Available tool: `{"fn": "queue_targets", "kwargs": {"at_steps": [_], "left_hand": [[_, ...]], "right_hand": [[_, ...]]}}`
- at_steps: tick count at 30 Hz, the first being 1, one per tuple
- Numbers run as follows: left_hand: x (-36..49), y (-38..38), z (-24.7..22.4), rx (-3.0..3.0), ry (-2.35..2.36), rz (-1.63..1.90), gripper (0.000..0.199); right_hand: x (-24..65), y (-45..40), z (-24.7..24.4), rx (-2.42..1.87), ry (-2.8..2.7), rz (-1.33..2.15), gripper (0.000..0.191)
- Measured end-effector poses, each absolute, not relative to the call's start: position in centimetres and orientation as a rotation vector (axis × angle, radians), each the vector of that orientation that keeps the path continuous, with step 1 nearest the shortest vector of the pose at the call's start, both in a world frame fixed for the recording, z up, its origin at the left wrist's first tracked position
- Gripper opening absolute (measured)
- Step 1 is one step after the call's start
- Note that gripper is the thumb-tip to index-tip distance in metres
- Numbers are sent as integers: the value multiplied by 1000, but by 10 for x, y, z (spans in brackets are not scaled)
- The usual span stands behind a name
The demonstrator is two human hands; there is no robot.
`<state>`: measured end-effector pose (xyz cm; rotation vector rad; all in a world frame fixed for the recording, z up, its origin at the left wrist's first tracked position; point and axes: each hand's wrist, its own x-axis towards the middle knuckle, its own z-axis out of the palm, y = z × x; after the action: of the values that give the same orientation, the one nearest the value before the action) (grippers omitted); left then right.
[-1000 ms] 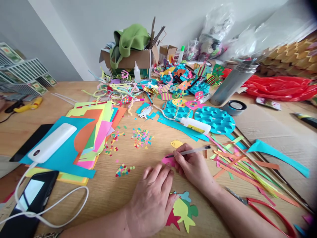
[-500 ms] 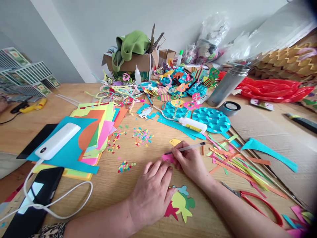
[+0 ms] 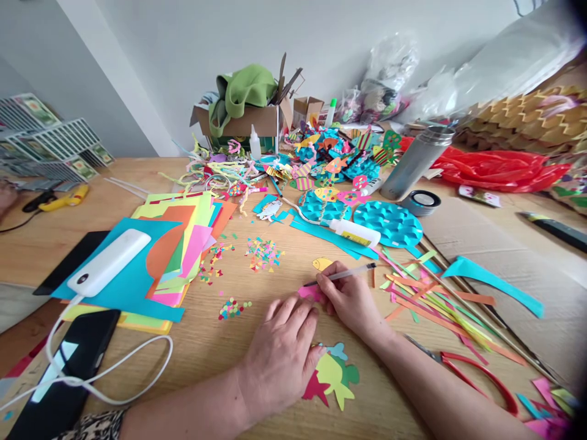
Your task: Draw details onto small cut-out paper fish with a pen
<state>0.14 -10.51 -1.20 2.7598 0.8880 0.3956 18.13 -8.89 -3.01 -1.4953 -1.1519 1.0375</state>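
1. Pen with a slim, greyish translucent barrel was pinched between the thumb and fingers of the right hand, its tip meeting the flat scrap of bright pink paper, just as it had a second earlier.
2. That pink paper lay on the pale wooden table between the two hands, partly covered by the right one; its place relative to them had barely changed.
3. The left hand was spread palm down, open, with its fingertips at the near edge of the pink paper; how firmly they pressed could not be told.
4. Beside the left thumb, the overlapping red, yellow-green, green and light blue paper fish cutouts kept the same arrangement as before.
5. Just beyond the right hand, the small yellow paper fish with a drawn outline remained in place, one end hidden by the hand.
6. The clearest difference was in the camera's view, which had shifted slightly: the heap of multicoloured paper scraps at the lower right showed more fully, as did the animal-print fabric sleeve on the left arm.
7. The red-handled metal scissors lay near the right forearm, untouched, as earlier.
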Motion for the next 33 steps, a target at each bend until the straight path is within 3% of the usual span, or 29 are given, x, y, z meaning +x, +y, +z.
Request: {"fn": "queue_targets", "kwargs": {"at_steps": [33], "left_hand": [[2,-105,-9,2707,956,341,43]], "right_hand": [[181,-89,-29,-1508,-1150,1057,31]]}}
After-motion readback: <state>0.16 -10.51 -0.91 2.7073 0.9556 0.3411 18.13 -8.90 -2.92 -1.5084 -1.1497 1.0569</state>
